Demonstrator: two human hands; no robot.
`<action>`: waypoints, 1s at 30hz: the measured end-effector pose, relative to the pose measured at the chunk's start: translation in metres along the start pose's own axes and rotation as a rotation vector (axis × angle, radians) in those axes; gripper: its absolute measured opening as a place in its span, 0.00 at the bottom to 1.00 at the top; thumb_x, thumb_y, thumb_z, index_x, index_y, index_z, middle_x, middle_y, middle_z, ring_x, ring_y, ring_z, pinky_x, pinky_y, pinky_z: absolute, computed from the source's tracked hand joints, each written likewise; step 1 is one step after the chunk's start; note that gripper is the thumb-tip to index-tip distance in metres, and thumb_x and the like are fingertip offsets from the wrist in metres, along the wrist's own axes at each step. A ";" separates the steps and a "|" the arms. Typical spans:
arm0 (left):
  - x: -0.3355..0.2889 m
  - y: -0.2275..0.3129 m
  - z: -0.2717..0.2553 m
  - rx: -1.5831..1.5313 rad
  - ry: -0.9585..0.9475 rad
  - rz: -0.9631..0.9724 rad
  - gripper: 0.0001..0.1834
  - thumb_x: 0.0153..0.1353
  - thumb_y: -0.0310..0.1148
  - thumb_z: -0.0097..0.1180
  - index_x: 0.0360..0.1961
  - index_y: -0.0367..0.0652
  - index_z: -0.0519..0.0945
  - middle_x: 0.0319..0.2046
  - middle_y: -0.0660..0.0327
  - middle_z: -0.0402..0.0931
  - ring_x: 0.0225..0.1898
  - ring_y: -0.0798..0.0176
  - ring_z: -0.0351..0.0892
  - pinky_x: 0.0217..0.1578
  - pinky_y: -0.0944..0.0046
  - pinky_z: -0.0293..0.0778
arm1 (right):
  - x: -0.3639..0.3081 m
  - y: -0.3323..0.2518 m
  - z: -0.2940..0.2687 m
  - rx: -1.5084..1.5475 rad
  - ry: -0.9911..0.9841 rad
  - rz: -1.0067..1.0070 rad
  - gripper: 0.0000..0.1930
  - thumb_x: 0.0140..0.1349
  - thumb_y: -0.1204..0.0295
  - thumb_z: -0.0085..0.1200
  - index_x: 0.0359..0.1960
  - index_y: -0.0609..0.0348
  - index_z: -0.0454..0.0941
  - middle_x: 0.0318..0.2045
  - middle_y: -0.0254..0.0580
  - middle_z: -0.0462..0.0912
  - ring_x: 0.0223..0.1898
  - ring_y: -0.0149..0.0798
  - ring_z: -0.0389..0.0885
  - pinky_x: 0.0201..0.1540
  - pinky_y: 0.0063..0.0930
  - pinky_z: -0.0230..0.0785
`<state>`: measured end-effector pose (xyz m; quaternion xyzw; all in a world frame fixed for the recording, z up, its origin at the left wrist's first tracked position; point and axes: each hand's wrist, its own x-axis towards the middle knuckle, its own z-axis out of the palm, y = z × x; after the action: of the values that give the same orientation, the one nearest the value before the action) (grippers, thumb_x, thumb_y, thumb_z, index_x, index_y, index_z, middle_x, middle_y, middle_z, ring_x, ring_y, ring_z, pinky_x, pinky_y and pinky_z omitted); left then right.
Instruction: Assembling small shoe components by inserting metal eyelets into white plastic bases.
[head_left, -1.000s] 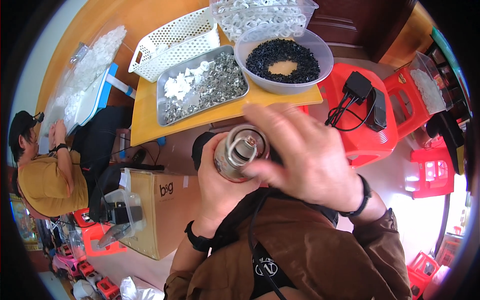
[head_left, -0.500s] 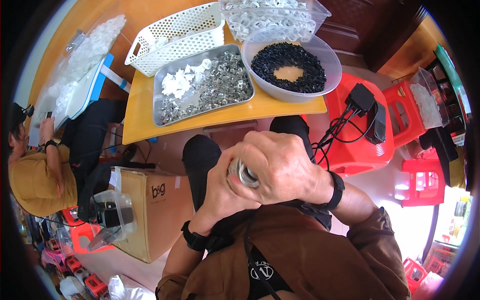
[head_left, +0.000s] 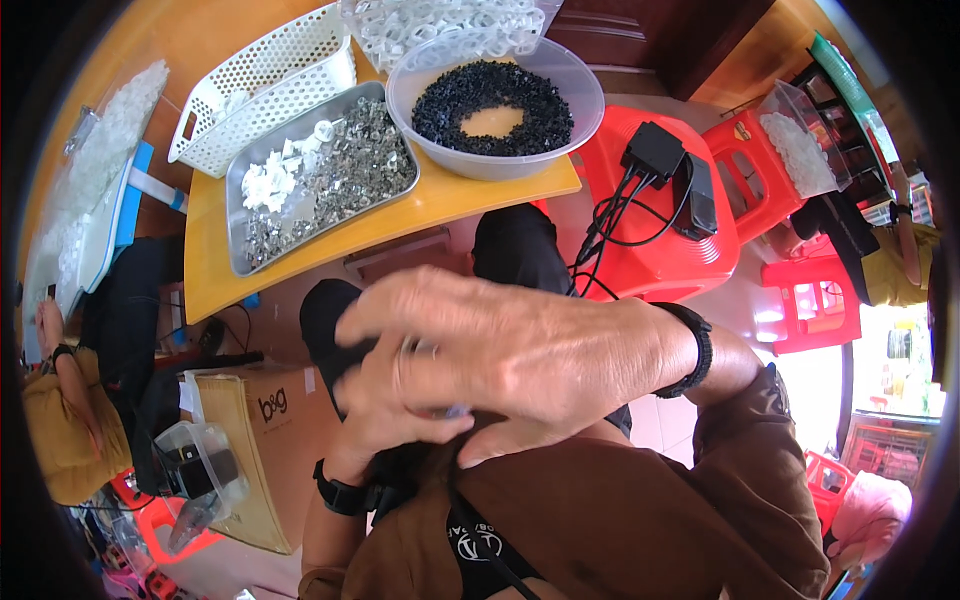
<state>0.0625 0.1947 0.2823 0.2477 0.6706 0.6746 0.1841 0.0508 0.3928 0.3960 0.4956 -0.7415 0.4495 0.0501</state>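
In front of my body my right hand [head_left: 530, 345] reaches over the left one, thumb and fingers apart; its fingertips are blurred. My left hand [head_left: 385, 395], partly covered by it, curls round a small silvery round piece [head_left: 426, 346] that shows only in glimpses between the fingers. Beyond the hands, a metal tray [head_left: 240, 225] on the yellow table [head_left: 330, 250] bears small shiny metal parts [head_left: 350, 165] and a heap of white parts [head_left: 268, 185]. Right of it stands a translucent round tub [head_left: 595, 105] with small black pieces [head_left: 545, 95] spread in a ring.
A white perforated basket [head_left: 270, 75] and a clear box of whitish rings [head_left: 440, 30] stand behind. Black cabled devices [head_left: 655, 155] lie on a red stool [head_left: 710, 260] at right. A cardboard box [head_left: 265, 450] is at lower left; another person [head_left: 75, 410] sits beyond it.
My right hand's fingers have spread and lifted from their close grip round the left hand. The round piece shows less than before. The view has shifted, so the table sits further left.
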 end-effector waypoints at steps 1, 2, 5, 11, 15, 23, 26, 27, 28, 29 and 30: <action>0.008 0.005 0.003 -0.048 0.023 -0.086 0.43 0.34 0.34 0.76 0.54 0.39 0.68 0.49 0.57 0.70 0.51 0.62 0.72 0.50 0.61 0.70 | -0.001 -0.004 -0.001 -0.058 0.029 0.127 0.31 0.40 0.67 0.68 0.48 0.60 0.71 0.48 0.49 0.67 0.49 0.50 0.69 0.52 0.37 0.65; 0.014 0.013 0.005 -0.096 0.048 -0.173 0.42 0.35 0.35 0.75 0.53 0.39 0.68 0.49 0.57 0.72 0.50 0.62 0.73 0.50 0.61 0.69 | -0.002 -0.003 -0.001 -0.304 0.031 0.160 0.29 0.42 0.61 0.66 0.45 0.63 0.71 0.44 0.49 0.70 0.45 0.48 0.73 0.45 0.36 0.70; 0.012 0.012 0.000 0.246 0.092 -0.038 0.43 0.33 0.35 0.76 0.54 0.40 0.68 0.46 0.56 0.75 0.47 0.62 0.76 0.50 0.63 0.70 | -0.008 0.002 0.009 -0.552 -0.140 0.464 0.24 0.50 0.60 0.62 0.44 0.62 0.72 0.33 0.44 0.72 0.33 0.45 0.78 0.31 0.34 0.72; 0.014 0.010 0.001 0.312 0.092 -0.032 0.43 0.32 0.33 0.75 0.53 0.41 0.69 0.45 0.58 0.75 0.47 0.61 0.76 0.50 0.63 0.70 | -0.018 0.013 0.002 -0.381 -0.132 0.203 0.20 0.49 0.69 0.62 0.45 0.60 0.74 0.40 0.47 0.73 0.44 0.47 0.75 0.41 0.35 0.73; 0.013 0.011 0.004 0.235 0.142 -0.018 0.43 0.32 0.32 0.75 0.54 0.41 0.68 0.45 0.58 0.75 0.47 0.61 0.77 0.50 0.64 0.70 | -0.010 0.004 0.000 -0.284 -0.054 0.249 0.31 0.42 0.71 0.67 0.53 0.55 0.71 0.54 0.47 0.66 0.52 0.53 0.71 0.50 0.40 0.69; 0.011 0.007 0.002 0.272 0.132 -0.005 0.43 0.31 0.30 0.76 0.53 0.40 0.68 0.46 0.56 0.75 0.48 0.61 0.76 0.51 0.62 0.70 | -0.018 0.016 0.003 -0.350 -0.121 0.080 0.27 0.43 0.68 0.65 0.48 0.61 0.72 0.41 0.48 0.72 0.41 0.48 0.77 0.39 0.34 0.75; 0.010 0.010 0.002 0.265 0.161 -0.007 0.44 0.31 0.29 0.76 0.54 0.40 0.68 0.47 0.57 0.74 0.49 0.61 0.75 0.51 0.62 0.70 | -0.010 0.008 0.005 -0.267 -0.020 0.155 0.32 0.40 0.72 0.68 0.51 0.59 0.71 0.45 0.45 0.72 0.46 0.51 0.75 0.44 0.39 0.74; 0.010 0.009 0.002 0.206 0.157 -0.041 0.44 0.31 0.28 0.76 0.54 0.41 0.68 0.47 0.57 0.74 0.49 0.61 0.75 0.52 0.62 0.70 | -0.011 0.006 0.007 -0.272 -0.018 0.161 0.32 0.40 0.72 0.68 0.51 0.59 0.71 0.45 0.45 0.72 0.46 0.51 0.75 0.44 0.39 0.74; 0.012 0.009 0.003 0.203 0.149 -0.038 0.44 0.31 0.28 0.76 0.54 0.41 0.68 0.47 0.57 0.74 0.49 0.61 0.75 0.52 0.62 0.70 | -0.013 0.004 0.009 -0.235 0.030 0.289 0.31 0.41 0.72 0.67 0.51 0.59 0.71 0.44 0.45 0.72 0.46 0.51 0.75 0.45 0.39 0.74; 0.013 0.008 0.004 0.185 0.165 -0.052 0.44 0.31 0.28 0.76 0.54 0.41 0.68 0.47 0.57 0.74 0.49 0.61 0.75 0.52 0.62 0.69 | -0.014 0.003 0.010 -0.198 0.079 0.415 0.30 0.42 0.73 0.67 0.51 0.58 0.71 0.44 0.46 0.73 0.46 0.51 0.75 0.45 0.39 0.74; 0.013 0.009 0.004 0.171 0.183 -0.069 0.44 0.31 0.28 0.76 0.54 0.41 0.68 0.47 0.58 0.75 0.49 0.61 0.75 0.52 0.63 0.69 | -0.015 0.004 0.010 -0.199 0.084 0.418 0.30 0.42 0.73 0.67 0.51 0.58 0.71 0.44 0.46 0.73 0.46 0.51 0.75 0.45 0.39 0.74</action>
<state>0.0547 0.2052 0.2922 0.1767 0.7479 0.6278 0.1235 0.0590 0.3961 0.3797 0.3048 -0.8659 0.3949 0.0356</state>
